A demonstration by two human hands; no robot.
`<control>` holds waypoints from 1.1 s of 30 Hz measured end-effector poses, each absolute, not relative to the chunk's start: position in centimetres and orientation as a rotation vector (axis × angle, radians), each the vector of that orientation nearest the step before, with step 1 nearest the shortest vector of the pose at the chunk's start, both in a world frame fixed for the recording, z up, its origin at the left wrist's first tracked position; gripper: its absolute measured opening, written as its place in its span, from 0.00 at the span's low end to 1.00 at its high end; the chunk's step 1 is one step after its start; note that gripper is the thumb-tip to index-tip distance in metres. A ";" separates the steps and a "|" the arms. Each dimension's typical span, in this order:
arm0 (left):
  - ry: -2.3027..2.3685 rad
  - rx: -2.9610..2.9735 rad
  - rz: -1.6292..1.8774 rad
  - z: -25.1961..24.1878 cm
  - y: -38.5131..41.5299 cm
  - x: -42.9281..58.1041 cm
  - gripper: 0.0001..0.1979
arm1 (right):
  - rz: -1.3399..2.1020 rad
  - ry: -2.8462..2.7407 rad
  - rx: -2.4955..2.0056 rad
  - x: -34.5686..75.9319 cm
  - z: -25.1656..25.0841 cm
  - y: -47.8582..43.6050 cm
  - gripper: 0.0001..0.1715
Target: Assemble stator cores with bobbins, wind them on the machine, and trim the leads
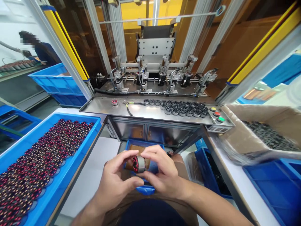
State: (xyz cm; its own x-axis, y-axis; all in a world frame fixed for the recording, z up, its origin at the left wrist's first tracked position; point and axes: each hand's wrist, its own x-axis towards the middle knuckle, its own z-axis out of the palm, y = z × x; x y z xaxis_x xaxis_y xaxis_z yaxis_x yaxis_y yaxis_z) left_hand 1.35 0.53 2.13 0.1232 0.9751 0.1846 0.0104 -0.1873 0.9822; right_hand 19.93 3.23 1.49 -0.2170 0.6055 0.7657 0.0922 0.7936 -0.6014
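Note:
Above my lap, a motor stator (140, 164) with a grey metal body and red-and-black windings on its left face is held between both hands. My left hand (115, 175) curls round its left side, fingers at the top and thumb below. My right hand (162, 166) pinches it from the right, fingertips on the upper edge and thumb beneath. Beyond my hands, on the machine's steel ledge, several black-and-grey stator cores (185, 107) sit in rows. Pliers with yellow-and-black handles (129, 106) and a single red-wound stator (114, 102) lie to their left.
A blue tray (97, 125) full of wound stators stands on the left. At right are a carton (249, 113) of grey parts, a blue bin (270, 182) and push buttons (217, 114). Machine fixtures (162, 78) line the back. A person (44, 50) is at far left.

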 end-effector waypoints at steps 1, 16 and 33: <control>1.030 1.409 1.224 2.2 0.4 1.5 0.26 | 0.480 -1.775 -0.538 20.1 1.6 3.2 0.26; 0.945 1.442 1.336 2.6 0.5 2.5 0.22 | 0.868 -1.579 -0.619 20.6 3.1 2.9 0.05; 1.032 2.350 1.281 2.7 0.1 0.5 0.33 | 0.934 -2.071 -0.596 22.9 6.6 4.5 0.05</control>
State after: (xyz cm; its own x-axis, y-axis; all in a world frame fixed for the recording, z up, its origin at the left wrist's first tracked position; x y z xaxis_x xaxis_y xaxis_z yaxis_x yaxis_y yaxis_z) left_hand 0.52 0.14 2.68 0.3546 0.6991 0.6209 0.4578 -0.7088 0.5366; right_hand 22.91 4.50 6.62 -0.5923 0.6639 0.4565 0.0975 0.6215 -0.7773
